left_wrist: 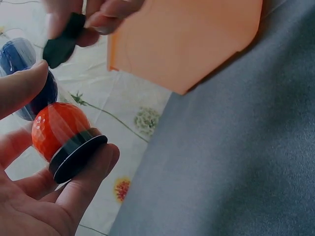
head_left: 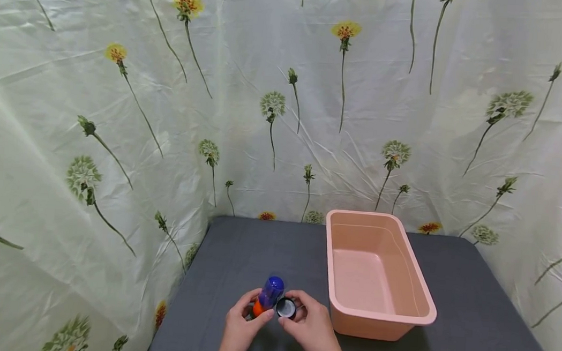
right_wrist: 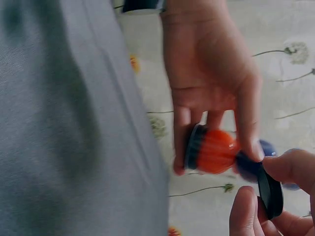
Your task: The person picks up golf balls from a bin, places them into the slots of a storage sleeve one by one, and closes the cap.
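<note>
My left hand [head_left: 242,322] grips a clear plastic tube [head_left: 271,292] of balls, tilted with its upper end to the right in the head view. Inside are a dimpled orange ball [left_wrist: 60,127], like a golf ball, and blue balls [left_wrist: 45,93] above it. A black end piece [left_wrist: 78,158] closes the tube's lower end, against the left fingers. Between thumb and fingers, my right hand [head_left: 314,328] pinches a round black cap [head_left: 286,308] with a pale inside. The cap is beside the tube, close to the left thumb.
To the right of my hands, a pink plastic bin [head_left: 378,324] stands on the dark grey tabletop [head_left: 257,249]. A white curtain [head_left: 244,141] printed with dandelions hangs behind the table and at both sides.
</note>
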`<state>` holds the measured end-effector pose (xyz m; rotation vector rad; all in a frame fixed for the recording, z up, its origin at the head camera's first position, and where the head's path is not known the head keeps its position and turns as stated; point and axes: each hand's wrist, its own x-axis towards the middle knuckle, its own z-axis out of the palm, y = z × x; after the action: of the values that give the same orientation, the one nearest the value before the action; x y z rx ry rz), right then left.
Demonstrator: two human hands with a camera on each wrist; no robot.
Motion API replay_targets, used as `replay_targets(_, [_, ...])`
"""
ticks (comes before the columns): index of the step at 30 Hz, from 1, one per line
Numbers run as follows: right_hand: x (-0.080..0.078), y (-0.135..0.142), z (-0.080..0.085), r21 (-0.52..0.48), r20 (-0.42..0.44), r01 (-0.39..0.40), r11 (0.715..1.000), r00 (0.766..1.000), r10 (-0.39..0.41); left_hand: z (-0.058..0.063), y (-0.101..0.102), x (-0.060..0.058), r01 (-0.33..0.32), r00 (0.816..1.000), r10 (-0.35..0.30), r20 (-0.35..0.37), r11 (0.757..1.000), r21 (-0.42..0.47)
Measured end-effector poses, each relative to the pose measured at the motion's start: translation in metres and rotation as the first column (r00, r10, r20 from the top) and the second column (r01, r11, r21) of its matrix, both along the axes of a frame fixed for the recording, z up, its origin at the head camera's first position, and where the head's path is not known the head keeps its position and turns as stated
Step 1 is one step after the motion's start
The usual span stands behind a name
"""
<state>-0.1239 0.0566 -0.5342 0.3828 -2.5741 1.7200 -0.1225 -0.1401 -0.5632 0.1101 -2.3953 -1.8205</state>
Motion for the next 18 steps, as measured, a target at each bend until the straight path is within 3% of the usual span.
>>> replay_targets(8, [0.003,0.010,0.020,-0.109,0.005,0.065,0.992,0.998,-0.065,0.006,0.007,0.000,0.033,0.999,-0.034,0.027,0.999,0.036])
replay_targets(18, [0.003,0.030,0.038,-0.195,0.064,0.061,0.979,0.997,-0.049,0.007,0.016,0.000,0.094,0.995,-0.094,0.037,0.995,0.021])
